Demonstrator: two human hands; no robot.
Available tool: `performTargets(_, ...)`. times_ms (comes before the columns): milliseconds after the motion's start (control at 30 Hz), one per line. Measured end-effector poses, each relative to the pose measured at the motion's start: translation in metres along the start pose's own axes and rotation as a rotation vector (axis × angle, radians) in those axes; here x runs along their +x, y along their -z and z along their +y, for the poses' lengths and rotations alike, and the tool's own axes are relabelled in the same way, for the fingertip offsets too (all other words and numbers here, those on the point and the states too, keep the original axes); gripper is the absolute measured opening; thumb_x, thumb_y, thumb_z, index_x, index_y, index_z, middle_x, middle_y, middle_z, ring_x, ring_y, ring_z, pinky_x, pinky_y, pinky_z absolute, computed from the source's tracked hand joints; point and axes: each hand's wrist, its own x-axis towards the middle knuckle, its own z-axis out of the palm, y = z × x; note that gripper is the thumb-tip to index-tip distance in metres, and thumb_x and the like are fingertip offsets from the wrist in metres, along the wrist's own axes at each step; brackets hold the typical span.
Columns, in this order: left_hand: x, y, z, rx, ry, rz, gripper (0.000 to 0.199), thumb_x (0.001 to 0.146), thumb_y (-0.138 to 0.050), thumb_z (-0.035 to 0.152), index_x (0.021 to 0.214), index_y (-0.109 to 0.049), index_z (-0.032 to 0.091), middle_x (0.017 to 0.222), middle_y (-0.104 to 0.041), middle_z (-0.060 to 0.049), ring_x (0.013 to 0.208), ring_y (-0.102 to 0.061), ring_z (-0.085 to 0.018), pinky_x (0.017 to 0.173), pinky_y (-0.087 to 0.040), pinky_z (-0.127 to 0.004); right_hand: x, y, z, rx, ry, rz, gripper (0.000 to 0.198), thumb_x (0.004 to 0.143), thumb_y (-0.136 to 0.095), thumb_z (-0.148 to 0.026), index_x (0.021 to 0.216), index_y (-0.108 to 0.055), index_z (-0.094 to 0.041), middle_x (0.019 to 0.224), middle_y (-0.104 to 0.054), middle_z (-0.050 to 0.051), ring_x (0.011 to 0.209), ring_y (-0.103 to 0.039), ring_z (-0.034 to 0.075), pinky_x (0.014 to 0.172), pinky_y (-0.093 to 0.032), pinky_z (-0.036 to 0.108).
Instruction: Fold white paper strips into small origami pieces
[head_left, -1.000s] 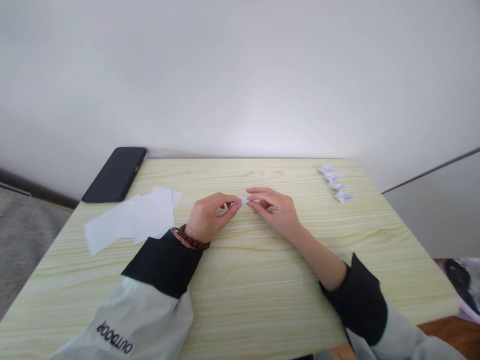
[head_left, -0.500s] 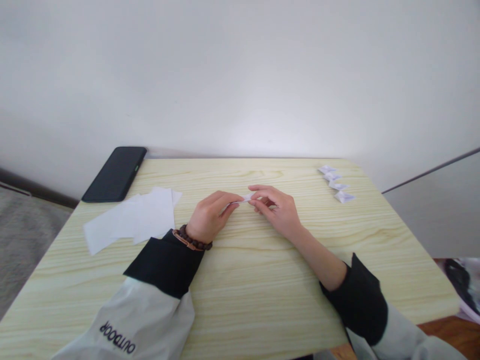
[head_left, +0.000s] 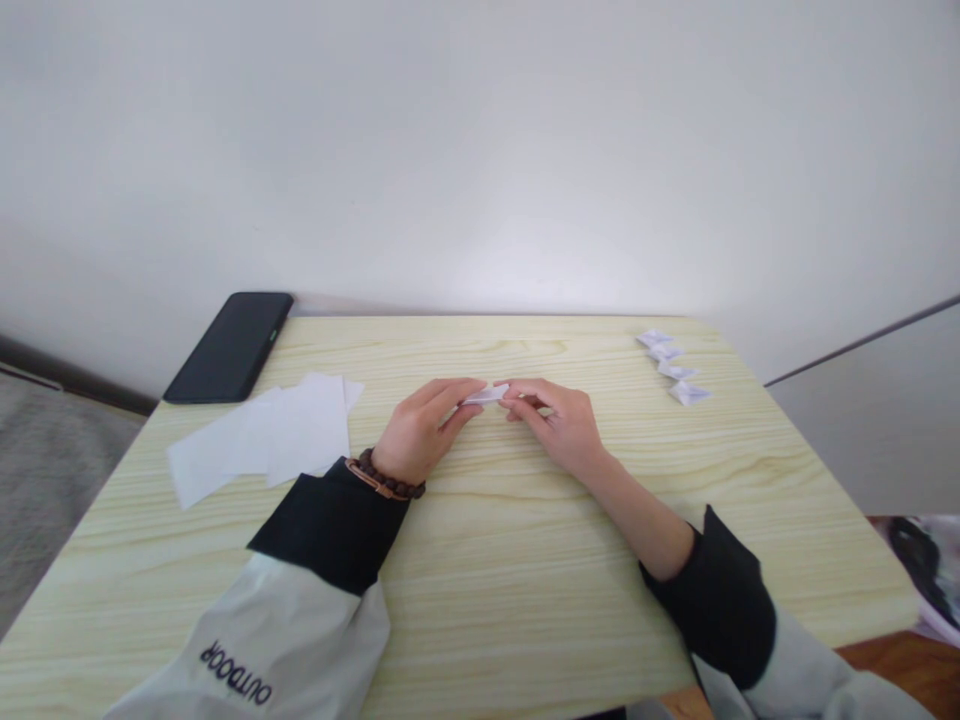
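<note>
Between my two hands is a small piece of folded white paper (head_left: 487, 396), held over the middle of the table. My left hand (head_left: 429, 425) pinches its left end between thumb and fingers. At the opposite end, the thumb and fingertips of my right hand (head_left: 553, 420) are closed on it. Both ends of the paper are partly covered by fingers, so its full shape does not show.
Loose white paper sheets (head_left: 307, 430) overlap on the left of the wood-grain table (head_left: 517, 600). Behind them lies a black phone (head_left: 231, 348). Several small folded paper pieces (head_left: 688, 392) stand in a row at the far right. A white wall (head_left: 480, 160) rises behind the table.
More of the folded paper now shows between my hands. My right fingers have drawn in and lowered slightly onto its right end; my left hand has hardly moved.
</note>
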Motion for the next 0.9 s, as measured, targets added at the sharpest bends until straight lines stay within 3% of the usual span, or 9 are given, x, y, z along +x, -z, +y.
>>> performTargets(200, 0.002, 0.0, 0.0, 0.004, -0.024, 0.023, 0.014, 0.086, -0.059, 0.022, 0.096, -0.066, 0.016, 0.087, -0.069, -0.006, 0.083, -0.063, -0.016, 0.077, -0.052, -0.028, 0.001, 0.001, -0.001, -0.075, 0.133, 0.043, 0.01, 0.088, -0.055, -0.024, 0.086, -0.064, -0.022, 0.088, -0.068, 0.004, 0.083, -0.065, 0.015, 0.068, -0.055, 0.025)
performTargets(400, 0.004, 0.003, 0.005, -0.082, 0.008, -0.048, 0.015, 0.087, -0.056, 0.02, 0.098, -0.064, 0.015, 0.088, -0.067, -0.005, 0.079, -0.061, -0.013, 0.072, -0.05, -0.024, -0.001, -0.002, -0.003, -0.035, 0.013, 0.092, 0.011, 0.085, -0.06, -0.031, 0.09, -0.062, -0.022, 0.08, -0.069, 0.001, 0.062, -0.066, 0.011, 0.056, -0.054, 0.021)
performTargets(567, 0.004, 0.004, 0.007, -0.135, 0.05, -0.109, 0.013, 0.087, -0.054, 0.021, 0.091, -0.064, 0.015, 0.08, -0.065, -0.003, 0.067, -0.055, -0.011, 0.063, -0.045, -0.022, 0.0, -0.002, -0.004, -0.054, 0.009, 0.111, 0.014, 0.082, -0.063, -0.034, 0.087, -0.065, -0.021, 0.079, -0.071, 0.002, 0.062, -0.067, 0.012, 0.052, -0.053, 0.02)
performTargets(900, 0.008, 0.009, 0.014, -0.379, 0.377, -0.204, 0.025, 0.084, -0.054, 0.035, 0.087, -0.066, 0.014, 0.079, -0.067, -0.004, 0.066, -0.056, -0.014, 0.06, -0.042, -0.024, 0.001, 0.001, -0.004, -0.072, 0.251, 0.059, 0.006, 0.085, -0.061, -0.022, 0.087, -0.066, -0.02, 0.081, -0.069, 0.002, 0.073, -0.064, 0.012, 0.065, -0.053, 0.021)
